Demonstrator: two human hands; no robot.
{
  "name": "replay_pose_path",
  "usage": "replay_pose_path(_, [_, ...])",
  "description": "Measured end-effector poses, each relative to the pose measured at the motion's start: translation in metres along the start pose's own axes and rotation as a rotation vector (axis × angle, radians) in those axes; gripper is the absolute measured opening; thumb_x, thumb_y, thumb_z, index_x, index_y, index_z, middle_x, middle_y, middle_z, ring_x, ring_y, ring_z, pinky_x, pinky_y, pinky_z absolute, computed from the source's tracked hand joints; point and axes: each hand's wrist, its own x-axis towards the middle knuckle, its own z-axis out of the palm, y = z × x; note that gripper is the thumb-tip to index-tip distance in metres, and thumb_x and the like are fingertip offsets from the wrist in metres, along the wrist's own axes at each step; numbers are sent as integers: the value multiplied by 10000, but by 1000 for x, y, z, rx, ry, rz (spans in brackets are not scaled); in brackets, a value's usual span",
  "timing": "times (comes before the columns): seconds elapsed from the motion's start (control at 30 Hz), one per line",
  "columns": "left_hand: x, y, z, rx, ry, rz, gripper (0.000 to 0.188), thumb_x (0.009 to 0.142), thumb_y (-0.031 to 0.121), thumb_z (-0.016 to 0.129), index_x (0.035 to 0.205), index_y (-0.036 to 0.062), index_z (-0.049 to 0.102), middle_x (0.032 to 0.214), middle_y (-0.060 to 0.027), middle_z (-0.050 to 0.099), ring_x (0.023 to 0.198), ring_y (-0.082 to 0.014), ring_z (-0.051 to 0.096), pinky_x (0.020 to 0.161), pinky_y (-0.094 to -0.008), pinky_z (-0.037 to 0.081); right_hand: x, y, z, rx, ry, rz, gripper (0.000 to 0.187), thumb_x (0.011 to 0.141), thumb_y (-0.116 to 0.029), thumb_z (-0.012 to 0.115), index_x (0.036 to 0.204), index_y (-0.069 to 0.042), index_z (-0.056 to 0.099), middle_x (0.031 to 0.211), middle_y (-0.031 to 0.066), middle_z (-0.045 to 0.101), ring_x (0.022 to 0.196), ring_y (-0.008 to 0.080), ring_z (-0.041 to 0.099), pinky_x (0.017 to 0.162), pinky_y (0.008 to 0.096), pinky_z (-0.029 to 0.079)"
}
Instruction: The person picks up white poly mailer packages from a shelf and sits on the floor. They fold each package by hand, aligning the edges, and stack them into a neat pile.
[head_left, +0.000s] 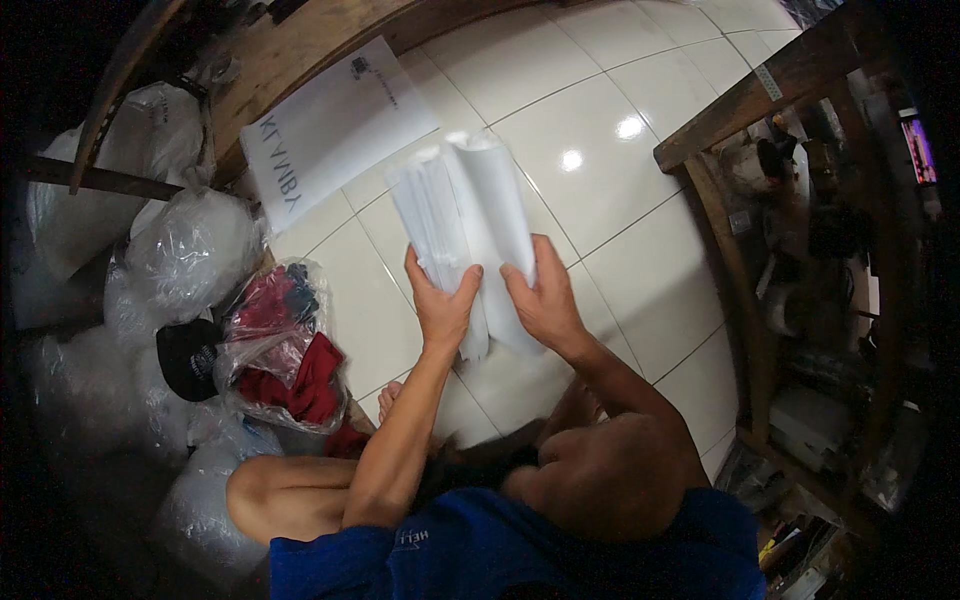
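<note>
Between my two hands is a bundle of thin white sheets [465, 205], held above the tiled floor. Whether they are paper or plastic bags I cannot tell. The left part shows several layered edges, the right part a smooth curved fold; the outline is a little blurred. My left hand [445, 302] grips the left side, thumb on top and fingers underneath. On the right side my right hand [548, 300] is closed the same way. Beyond the bundle, to the left, a flat white sheet with dark print [340, 130] lies partly on the floor.
Clear plastic bags [195, 245] pile up on the left, with a black cap [188, 360] and a bag of red cloth [290, 365]. A wooden frame [740, 120] with cluttered shelves stands right. Glossy tiles [590, 110] cover the floor.
</note>
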Motion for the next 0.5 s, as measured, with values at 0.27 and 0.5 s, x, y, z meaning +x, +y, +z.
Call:
replay_pose_path(0.27, [-9,-35,9,396,-108,400,752,736,149,780,1341,5,356,1311,-170,481,1213,-290,473,1027,-390,371,-7,27,-54,179,-121,-119,737,912,-324,617,1429,51,247,1349,228,452,1261,290,443,1057,390,337])
replay_pose_path(0.5, [-4,-69,6,586,-168,611,382,813,156,652,1190,107,623,1232,-79,613,1188,-296,529,1034,-483,342,17,-51,-99,179,-151,-335,1076,777,-645,635,1448,65,184,1427,241,347,1327,337,372,1114,431,271])
